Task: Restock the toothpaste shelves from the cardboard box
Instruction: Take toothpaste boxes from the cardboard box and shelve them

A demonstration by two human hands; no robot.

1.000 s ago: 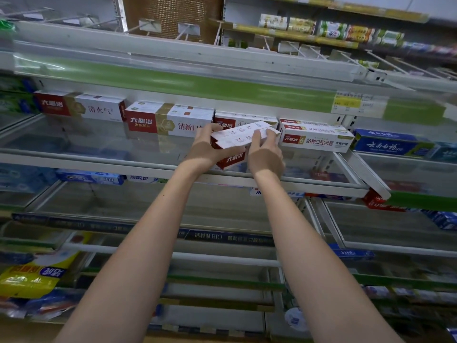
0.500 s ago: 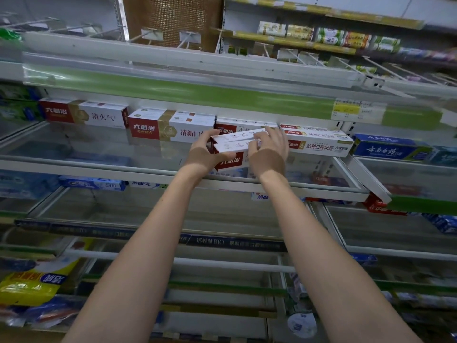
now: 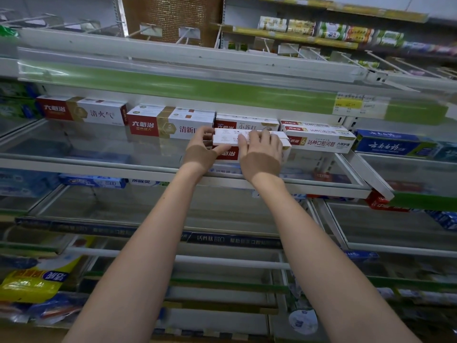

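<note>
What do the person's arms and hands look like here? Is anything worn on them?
Both forearms are bare, with no sleeves in view. The left hand and the right hand wear no gloves, and no watch, ring or bracelet is visible. A darker band of shade crosses the back of each hand.

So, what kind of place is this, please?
Most likely a shop aisle: tiered glass shelves hold rows of boxed toothpaste, and a yellow price label sits on the shelf rail above.
</note>
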